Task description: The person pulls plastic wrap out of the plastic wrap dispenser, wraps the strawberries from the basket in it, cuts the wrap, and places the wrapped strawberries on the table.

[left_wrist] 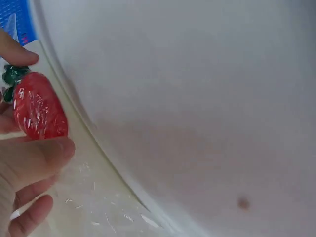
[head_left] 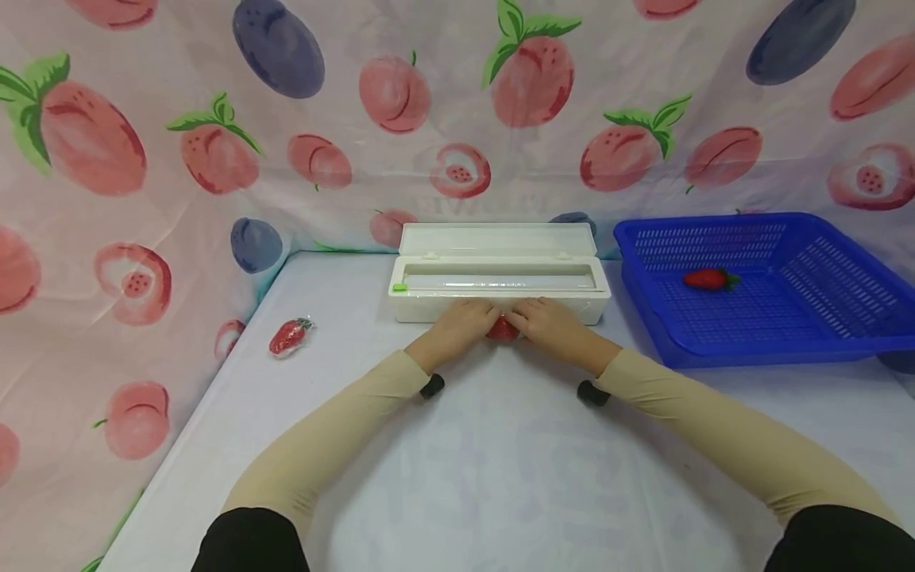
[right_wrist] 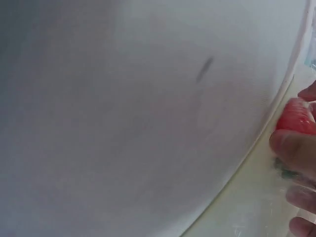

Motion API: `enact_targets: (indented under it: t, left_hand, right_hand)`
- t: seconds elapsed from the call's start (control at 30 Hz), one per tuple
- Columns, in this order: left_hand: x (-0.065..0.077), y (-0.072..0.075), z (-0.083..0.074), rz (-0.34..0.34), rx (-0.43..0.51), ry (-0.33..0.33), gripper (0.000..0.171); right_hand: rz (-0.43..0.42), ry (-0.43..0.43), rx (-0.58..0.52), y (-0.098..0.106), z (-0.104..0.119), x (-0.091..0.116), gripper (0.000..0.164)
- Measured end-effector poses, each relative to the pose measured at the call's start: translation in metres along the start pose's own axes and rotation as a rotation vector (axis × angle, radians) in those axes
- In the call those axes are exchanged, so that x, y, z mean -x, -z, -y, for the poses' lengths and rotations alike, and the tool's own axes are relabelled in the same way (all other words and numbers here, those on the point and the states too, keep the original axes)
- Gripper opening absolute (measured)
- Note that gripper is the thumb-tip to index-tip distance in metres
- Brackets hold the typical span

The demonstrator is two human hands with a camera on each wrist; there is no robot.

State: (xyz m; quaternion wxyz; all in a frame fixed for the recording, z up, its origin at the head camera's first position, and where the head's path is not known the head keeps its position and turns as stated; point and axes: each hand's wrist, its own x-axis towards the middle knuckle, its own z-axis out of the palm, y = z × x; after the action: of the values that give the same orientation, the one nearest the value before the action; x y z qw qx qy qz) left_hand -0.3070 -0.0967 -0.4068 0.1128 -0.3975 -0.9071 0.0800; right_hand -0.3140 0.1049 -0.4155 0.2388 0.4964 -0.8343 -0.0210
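Note:
A red strawberry (head_left: 503, 329) with a glossy clear film over it is held between my two hands, just before the white cling film box (head_left: 500, 307). My left hand (head_left: 463, 322) pinches one side of it; in the left wrist view its thumb lies across the red end of the strawberry (left_wrist: 40, 106). From the other side my right hand (head_left: 554, 322) holds the end with the green leaves, its thumb (right_wrist: 295, 148) showing in the right wrist view. Most of the fingers behind the fruit are hidden. Shiny film spreads over the box front below the hands.
The box's lid (head_left: 499, 240) stands raised, and a roll of film (head_left: 500, 282) lies inside. A blue basket (head_left: 786, 349) at the right holds one strawberry (head_left: 709, 279). Another strawberry in film (head_left: 289, 337) lies on the white table at the left. A fruit-printed cloth hangs behind.

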Motion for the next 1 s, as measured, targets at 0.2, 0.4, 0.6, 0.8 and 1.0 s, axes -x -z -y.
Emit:
enact_targets:
  t: [0.2,0.4,0.6,0.8,1.0]
  left_hand:
    - [-0.001,-0.003,0.007,-0.043,0.009,-0.061,0.034]
    - [0.0,-0.005,0.007,0.011,0.074,0.015,0.026]
    - [0.002,-0.001,0.002,0.041,0.111,0.078,0.027]
    - [0.009,0.002,0.0,0.05,0.054,0.097,0.025]
    - [0.015,0.0,0.002,0.027,0.006,0.084,0.023]
  right_hand:
    - [-0.003,0.049,-0.019,-0.003,-0.004,0.003,0.029]
    - [0.042,-0.029,-0.171,-0.003,-0.006,0.006,0.038]
    - [0.145,-0.143,-0.261,0.005,-0.002,0.005,0.051]
    - [0.104,-0.14,-0.242,0.008,0.0,0.01,0.054]
    - [0.043,-0.101,-0.162,0.009,0.0,0.015,0.054]
